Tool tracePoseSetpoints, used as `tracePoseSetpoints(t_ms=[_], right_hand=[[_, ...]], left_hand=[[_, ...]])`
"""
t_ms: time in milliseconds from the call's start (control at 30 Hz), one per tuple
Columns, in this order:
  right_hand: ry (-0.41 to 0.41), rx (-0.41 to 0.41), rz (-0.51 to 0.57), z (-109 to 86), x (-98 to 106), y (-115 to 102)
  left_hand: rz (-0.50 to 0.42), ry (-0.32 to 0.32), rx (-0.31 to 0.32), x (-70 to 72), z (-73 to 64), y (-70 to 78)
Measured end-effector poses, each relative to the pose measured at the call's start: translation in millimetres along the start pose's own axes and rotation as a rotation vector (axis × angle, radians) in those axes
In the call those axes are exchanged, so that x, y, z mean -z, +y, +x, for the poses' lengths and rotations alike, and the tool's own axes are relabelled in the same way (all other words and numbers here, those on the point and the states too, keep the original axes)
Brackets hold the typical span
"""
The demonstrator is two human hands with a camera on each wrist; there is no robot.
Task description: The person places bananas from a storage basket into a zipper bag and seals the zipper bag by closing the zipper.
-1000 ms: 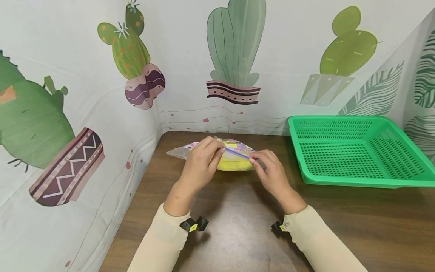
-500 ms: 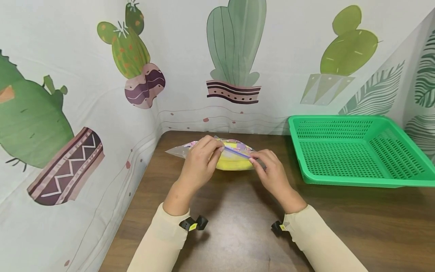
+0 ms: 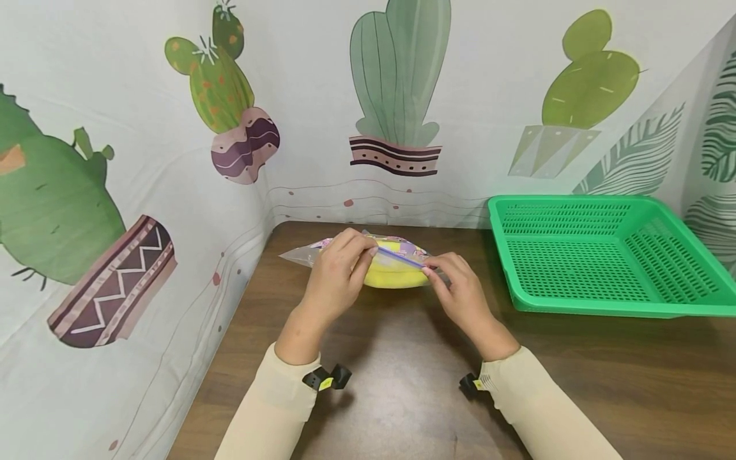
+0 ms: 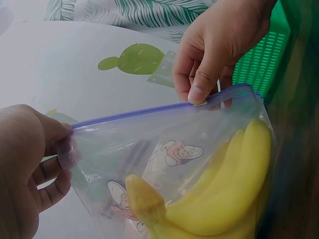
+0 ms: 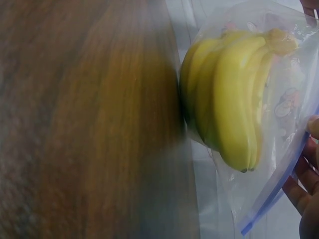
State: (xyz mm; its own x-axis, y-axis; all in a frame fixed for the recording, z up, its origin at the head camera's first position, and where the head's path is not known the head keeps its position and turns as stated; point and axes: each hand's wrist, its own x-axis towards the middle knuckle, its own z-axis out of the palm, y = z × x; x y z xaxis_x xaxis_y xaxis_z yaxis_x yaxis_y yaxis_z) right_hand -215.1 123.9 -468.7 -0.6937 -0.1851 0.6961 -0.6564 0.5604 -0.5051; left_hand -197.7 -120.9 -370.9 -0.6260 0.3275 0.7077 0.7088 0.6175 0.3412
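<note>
A clear zip bag (image 3: 299, 257) with printed cartoon figures and a blue-purple zip strip (image 4: 129, 115) is held up near the back of the table. Inside it is a bunch of yellow bananas (image 4: 224, 194), also plain in the right wrist view as bananas (image 5: 229, 99). My left hand (image 3: 339, 271) pinches the strip's left end between thumb and fingers. Toward the strip's other end, my right hand (image 3: 462, 291) grips it, the thumb over a small pale piece (image 4: 201, 103) on the zip. I cannot tell how much of the zip is closed.
A green perforated plastic basket (image 3: 604, 308) stands on the right of the brown wooden table (image 3: 391, 383). Behind and to the left hangs a white cloth (image 3: 310, 96) printed with cacti. A black wrist camera (image 3: 330, 378) sits at the left cuff.
My left hand has shifted very slightly left along with the bag's strip. The right hand has stayed almost in place, and both hands have kept their grip.
</note>
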Motion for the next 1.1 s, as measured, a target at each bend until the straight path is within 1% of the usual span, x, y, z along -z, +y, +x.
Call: tracePoseSetpoints(t_ms=[367,700,1100], right_hand=[[-0.002,-0.013,-0.007,-0.7,0.0,1.4],[-0.008,-0.015,-0.003,-0.9,0.7,1.7],[-0.003,-0.011,-0.004,-1.7,0.2,3.7]], left_hand=[[-0.020,0.015,0.010,2.3,0.0,-0.9],[-0.013,0.021,0.014,4.6,0.6,0.8],[-0.015,0.038,0.014,4.6,0.0,-1.6]])
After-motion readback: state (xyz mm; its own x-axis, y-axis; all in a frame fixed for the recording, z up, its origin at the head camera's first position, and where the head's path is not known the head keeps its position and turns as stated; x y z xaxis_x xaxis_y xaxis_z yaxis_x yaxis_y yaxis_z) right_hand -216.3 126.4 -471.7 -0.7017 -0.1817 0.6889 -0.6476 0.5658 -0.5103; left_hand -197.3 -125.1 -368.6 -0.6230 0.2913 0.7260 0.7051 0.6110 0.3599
